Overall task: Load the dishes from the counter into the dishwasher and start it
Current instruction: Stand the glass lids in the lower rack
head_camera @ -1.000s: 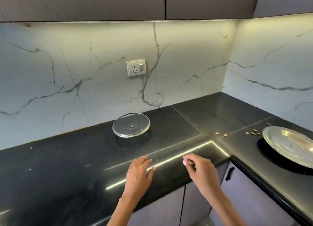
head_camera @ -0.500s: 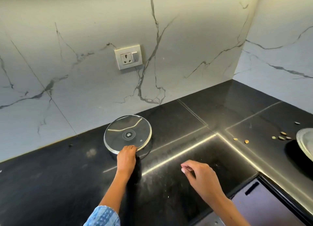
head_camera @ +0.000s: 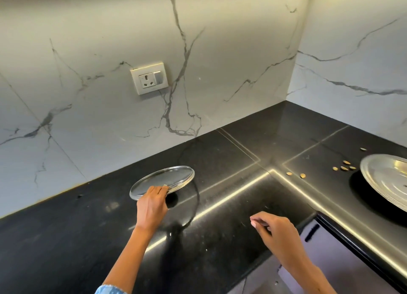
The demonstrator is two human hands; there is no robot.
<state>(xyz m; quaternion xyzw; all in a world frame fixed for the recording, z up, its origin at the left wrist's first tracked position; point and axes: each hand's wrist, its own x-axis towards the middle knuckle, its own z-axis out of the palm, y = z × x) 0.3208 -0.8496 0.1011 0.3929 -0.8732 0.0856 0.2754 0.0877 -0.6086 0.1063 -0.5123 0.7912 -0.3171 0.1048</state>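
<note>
Below the wall socket (head_camera: 150,78), her left hand (head_camera: 152,205) pinches the tilted glass lid (head_camera: 161,181) at its near rim; better grip firmly, while the right hand (head_camera: 276,232) hovers loosely curled, holding nothing.

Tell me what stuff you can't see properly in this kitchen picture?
- Steel plate, head view: its right part is cut off by the picture's edge.
- Glass lid: the left hand covers its near rim.
- Right hand: whether its curled fingers pinch anything is hidden.
- Bits on the counter: too small to name.
- Dishwasher: not in view.
</note>
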